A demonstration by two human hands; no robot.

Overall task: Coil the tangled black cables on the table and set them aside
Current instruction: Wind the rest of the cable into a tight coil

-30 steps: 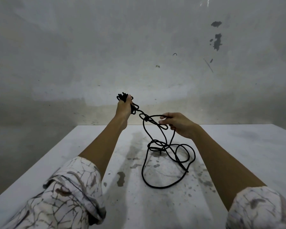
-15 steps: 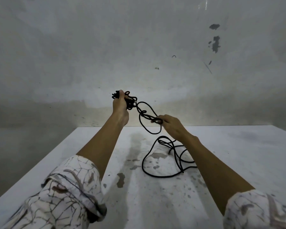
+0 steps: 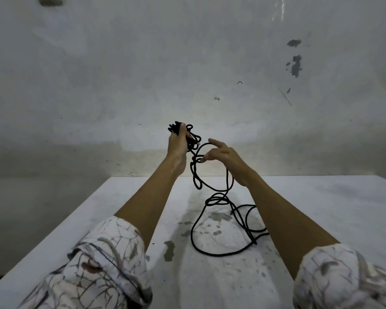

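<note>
My left hand (image 3: 178, 143) is raised above the far edge of the table, closed around a small bundle of coiled black cable (image 3: 193, 139). From that bundle the cable hangs down in loops. My right hand (image 3: 224, 156) is just to the right of it, pinching a loop of the same cable between thumb and fingertips, index finger stretched out. The loose remainder of the cable (image 3: 223, 253) trails down onto the white table (image 3: 321, 219) and lies there in a wide tangled loop, partly hidden behind my right forearm.
The table top is white with grey paint stains near its middle (image 3: 169, 250). A bare, stained wall (image 3: 295, 63) rises close behind the table's far edge. The table's left edge runs diagonally at the lower left.
My right hand has risen closer to the left hand, carrying a larger loop up. More cable has lifted off the table, and the pile there has shrunk.
</note>
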